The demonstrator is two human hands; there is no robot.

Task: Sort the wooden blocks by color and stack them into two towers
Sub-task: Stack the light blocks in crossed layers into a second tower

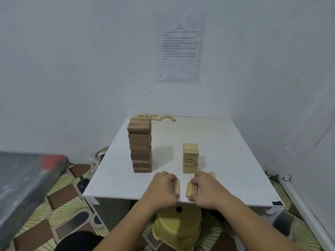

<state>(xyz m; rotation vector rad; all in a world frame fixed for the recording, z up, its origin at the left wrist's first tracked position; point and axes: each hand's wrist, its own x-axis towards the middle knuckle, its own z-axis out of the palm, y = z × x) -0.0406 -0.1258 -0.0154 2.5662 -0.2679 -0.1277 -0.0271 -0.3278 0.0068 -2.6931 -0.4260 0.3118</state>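
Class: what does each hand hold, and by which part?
The left hand grips one pale block along its long side; the right hand grips pale blocks likewise, count unclear.

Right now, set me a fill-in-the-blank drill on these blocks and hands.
1. The dark tower stands ____ than the light tower.
2. The left hand and the right hand each grip ____ blocks, not dark ones.
3. Loose blocks lie at the table's ____ edge, by the wall.

Missing words: taller; light; far
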